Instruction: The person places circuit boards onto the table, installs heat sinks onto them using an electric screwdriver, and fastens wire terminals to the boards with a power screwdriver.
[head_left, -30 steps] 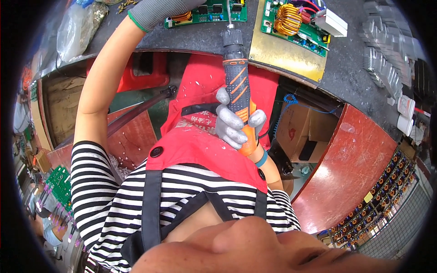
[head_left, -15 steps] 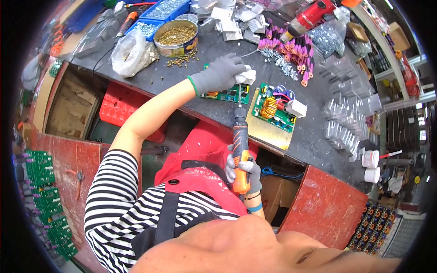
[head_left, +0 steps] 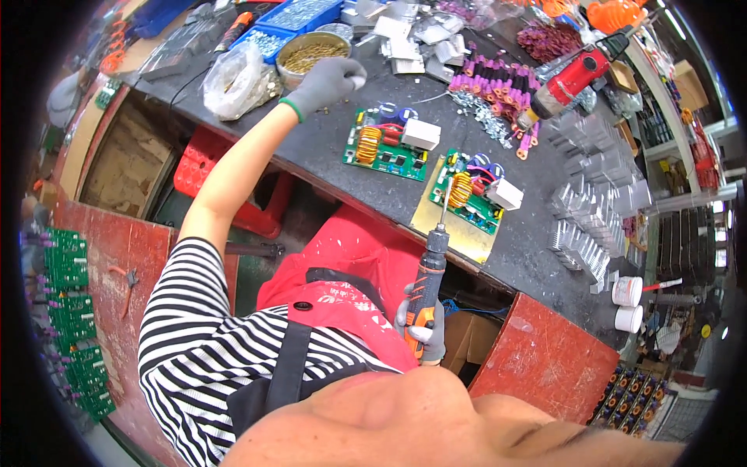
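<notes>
My left hand, in a grey glove, is just over the right side of a round tin of brass-coloured screws. Its fingers are curled together; whatever they hold, if anything, is hidden. My right hand, also gloved, grips an orange and black electric screwdriver. Its bit points up and away, over the near left side of a green circuit board, though I cannot tell whether it touches. That board lies on a yellowish plate. A second circuit board with a copper coil and white block lies to its left.
Left of the tin stands a plastic bag; behind are blue trays of small parts. A red power drill lies beside pink-ended parts. Metal heat sinks and white tubs line the right side.
My left hand has moved from the left circuit board leftward to the screw tin. The screwdriver in my right hand has shifted right, its bit now over the right board.
</notes>
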